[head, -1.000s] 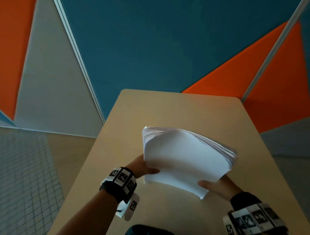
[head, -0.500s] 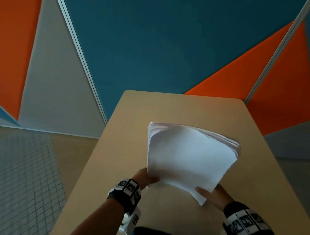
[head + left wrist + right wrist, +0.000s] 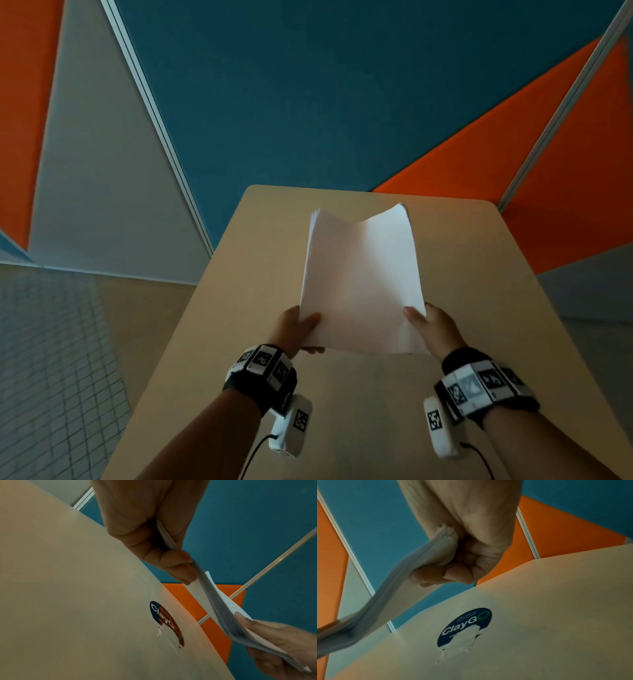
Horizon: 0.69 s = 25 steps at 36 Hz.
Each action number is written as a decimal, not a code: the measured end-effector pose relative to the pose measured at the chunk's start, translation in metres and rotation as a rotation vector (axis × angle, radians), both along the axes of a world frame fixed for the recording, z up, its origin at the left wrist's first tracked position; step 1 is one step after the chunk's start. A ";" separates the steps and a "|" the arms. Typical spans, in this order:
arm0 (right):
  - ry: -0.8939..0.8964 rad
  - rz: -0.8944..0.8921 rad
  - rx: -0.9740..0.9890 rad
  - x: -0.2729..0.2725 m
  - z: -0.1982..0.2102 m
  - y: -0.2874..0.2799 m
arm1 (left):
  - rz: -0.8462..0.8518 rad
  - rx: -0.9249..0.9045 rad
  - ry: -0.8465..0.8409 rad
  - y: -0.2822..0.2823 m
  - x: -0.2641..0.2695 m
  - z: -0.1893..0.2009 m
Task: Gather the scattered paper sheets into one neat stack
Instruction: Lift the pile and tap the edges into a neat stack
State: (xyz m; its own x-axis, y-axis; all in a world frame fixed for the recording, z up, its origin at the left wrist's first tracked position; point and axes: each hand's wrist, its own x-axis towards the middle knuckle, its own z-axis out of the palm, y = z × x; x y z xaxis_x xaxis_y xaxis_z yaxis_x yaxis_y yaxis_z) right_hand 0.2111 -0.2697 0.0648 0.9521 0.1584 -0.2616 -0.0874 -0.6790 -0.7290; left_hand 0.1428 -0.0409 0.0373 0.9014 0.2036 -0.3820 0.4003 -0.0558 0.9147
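A thick stack of white paper sheets (image 3: 361, 281) is held up above the beige table (image 3: 479, 342), long side pointing away from me, sagging in the middle. My left hand (image 3: 297, 331) grips its near left corner, thumb on top. My right hand (image 3: 432, 327) grips its near right corner the same way. In the left wrist view the stack's edge (image 3: 221, 608) runs from my left hand (image 3: 154, 540) to my right hand (image 3: 281, 642). In the right wrist view the stack (image 3: 388, 589) bends down to the left from my curled right hand (image 3: 462, 555).
A round dark sticker (image 3: 465, 626), partly torn, lies on the tabletop under the stack. Blue, orange and grey partition panels (image 3: 308, 85) stand behind the table's far edge. Tiled floor (image 3: 51, 359) lies to the left.
The stack has turned from lying slantwise to pointing straight away from me. My right hand moved from the near bottom corner out to the right, and both hands now hold the near corners.
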 end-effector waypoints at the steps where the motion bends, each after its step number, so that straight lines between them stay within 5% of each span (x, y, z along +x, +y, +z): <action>1: 0.007 -0.005 -0.004 0.006 -0.003 0.002 | 0.009 -0.008 0.006 0.001 0.005 -0.001; 17: 0.143 -0.051 -0.159 0.045 -0.058 0.021 | 0.136 -0.027 0.168 0.006 0.037 -0.042; 25: 0.160 -0.010 -0.199 0.040 -0.068 0.013 | 0.009 0.353 0.232 0.004 0.038 -0.055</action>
